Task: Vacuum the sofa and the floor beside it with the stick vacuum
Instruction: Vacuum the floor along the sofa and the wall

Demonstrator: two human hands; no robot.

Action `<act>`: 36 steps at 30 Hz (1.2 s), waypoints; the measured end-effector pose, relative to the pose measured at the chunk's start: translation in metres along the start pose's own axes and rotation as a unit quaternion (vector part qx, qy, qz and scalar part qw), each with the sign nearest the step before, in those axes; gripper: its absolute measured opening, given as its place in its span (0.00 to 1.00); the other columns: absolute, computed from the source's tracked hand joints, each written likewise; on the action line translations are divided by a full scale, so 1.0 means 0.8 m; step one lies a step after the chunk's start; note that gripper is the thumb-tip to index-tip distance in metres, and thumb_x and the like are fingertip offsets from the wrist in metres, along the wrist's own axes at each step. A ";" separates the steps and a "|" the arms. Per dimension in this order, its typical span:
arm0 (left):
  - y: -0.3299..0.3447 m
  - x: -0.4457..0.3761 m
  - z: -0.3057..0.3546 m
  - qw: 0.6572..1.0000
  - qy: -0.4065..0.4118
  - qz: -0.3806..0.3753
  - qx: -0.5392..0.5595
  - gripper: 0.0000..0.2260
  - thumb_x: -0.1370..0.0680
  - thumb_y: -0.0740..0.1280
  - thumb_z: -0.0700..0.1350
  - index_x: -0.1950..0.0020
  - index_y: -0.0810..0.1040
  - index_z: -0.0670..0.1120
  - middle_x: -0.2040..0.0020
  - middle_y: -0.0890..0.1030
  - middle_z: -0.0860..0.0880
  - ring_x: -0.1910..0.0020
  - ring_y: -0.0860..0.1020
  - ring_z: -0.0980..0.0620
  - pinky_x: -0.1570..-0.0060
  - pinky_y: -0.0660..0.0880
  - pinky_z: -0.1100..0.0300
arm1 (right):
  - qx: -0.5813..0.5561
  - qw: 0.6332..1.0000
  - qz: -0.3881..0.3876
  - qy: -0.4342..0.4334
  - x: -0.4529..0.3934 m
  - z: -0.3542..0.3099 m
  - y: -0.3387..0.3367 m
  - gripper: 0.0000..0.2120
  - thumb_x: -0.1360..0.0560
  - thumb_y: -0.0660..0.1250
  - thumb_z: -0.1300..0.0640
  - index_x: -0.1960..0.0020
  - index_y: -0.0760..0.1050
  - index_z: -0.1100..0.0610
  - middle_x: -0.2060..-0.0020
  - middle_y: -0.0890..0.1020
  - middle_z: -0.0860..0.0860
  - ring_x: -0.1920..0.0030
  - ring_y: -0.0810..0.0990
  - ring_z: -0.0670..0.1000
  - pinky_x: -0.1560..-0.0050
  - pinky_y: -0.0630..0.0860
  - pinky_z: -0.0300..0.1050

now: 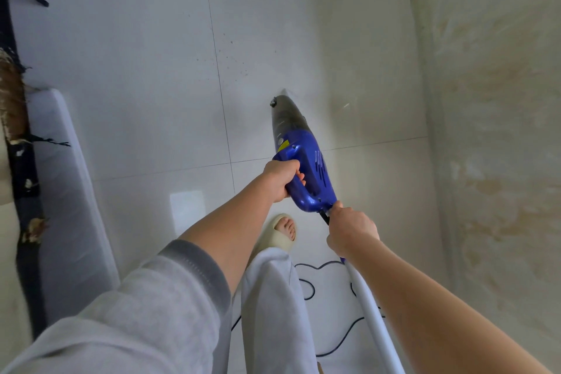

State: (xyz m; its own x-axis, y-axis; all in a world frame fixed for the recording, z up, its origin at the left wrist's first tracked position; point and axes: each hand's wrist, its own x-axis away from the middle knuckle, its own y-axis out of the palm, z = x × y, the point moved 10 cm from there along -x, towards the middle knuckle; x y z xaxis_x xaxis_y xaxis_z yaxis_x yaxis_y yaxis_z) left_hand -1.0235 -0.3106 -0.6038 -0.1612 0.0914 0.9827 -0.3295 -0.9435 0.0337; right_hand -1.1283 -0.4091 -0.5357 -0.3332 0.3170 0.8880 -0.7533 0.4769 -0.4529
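Looking down from the head camera, I see nearest a grey sweatshirt sleeve [158, 297] pushed up the left forearm, and a grey trouser leg [273, 307] ending in a cream slide sandal [280, 234] on the glossy white tiled floor [136, 70].

1. My right hand [352, 229] is curled round the upper end of the white tubular stick [373, 319], just behind the motor body.
2. My left hand [280, 179] is wrapped round the loop handle of the blue plastic stick vacuum [312, 173]; fingertips show through the handle opening.
3. A thin black power cord [306, 285] lies in loose loops on the tiles between the leg and the stick.

The vacuum points away from me, its smoky translucent dust cup [283, 118] tapering to a nozzle tip at or very near the floor; I cannot tell whether it touches. Small dark specks [239, 67] are scattered on the tiles just beyond the nozzle, beside a grout line.

Along the left edge runs a pale grey cushioned sofa edge [66, 191] next to a dark frayed fabric strip [24, 167]. On the right stands a beige marbled wall [491, 100].
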 end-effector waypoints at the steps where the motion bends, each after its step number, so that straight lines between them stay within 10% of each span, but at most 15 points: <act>1: -0.010 0.002 -0.005 1.000 -0.002 0.001 0.005 0.04 0.24 0.61 0.34 0.54 0.73 0.41 0.65 0.75 0.46 0.67 0.74 0.53 0.67 0.74 0.60 | 0.003 1.000 -0.001 -0.004 0.004 -0.008 0.005 0.21 0.25 0.59 0.65 0.33 0.63 0.59 0.47 0.77 0.53 0.51 0.77 0.55 0.59 0.69 0.45; 24: -0.227 0.042 -0.065 0.995 -0.017 0.043 0.091 0.10 0.26 0.60 0.32 0.47 0.72 0.40 0.65 0.73 0.46 0.66 0.73 0.53 0.65 0.74 0.60 | 0.046 0.996 0.009 -0.071 0.060 -0.188 0.060 0.17 0.24 0.58 0.65 0.35 0.65 0.59 0.42 0.75 0.56 0.42 0.75 0.56 0.54 0.68 0.43; 36: -0.186 0.047 -0.093 0.997 -0.026 0.029 0.068 0.06 0.27 0.59 0.32 0.54 0.72 0.41 0.66 0.73 0.45 0.67 0.72 0.52 0.66 0.73 0.59 | 0.044 0.998 -0.003 -0.049 0.078 -0.140 0.079 0.21 0.24 0.59 0.64 0.31 0.62 0.60 0.40 0.76 0.55 0.43 0.78 0.55 0.57 0.67 0.43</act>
State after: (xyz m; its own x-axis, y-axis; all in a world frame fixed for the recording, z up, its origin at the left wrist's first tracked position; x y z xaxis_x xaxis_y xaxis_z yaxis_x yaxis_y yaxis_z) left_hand -1.0493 -0.1430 -0.5855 -0.1267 0.0225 0.9917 -0.1906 -0.9817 -0.0021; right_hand -1.1329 -0.2671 -0.5183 -0.3796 0.2313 0.8958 -0.8002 0.4039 -0.4434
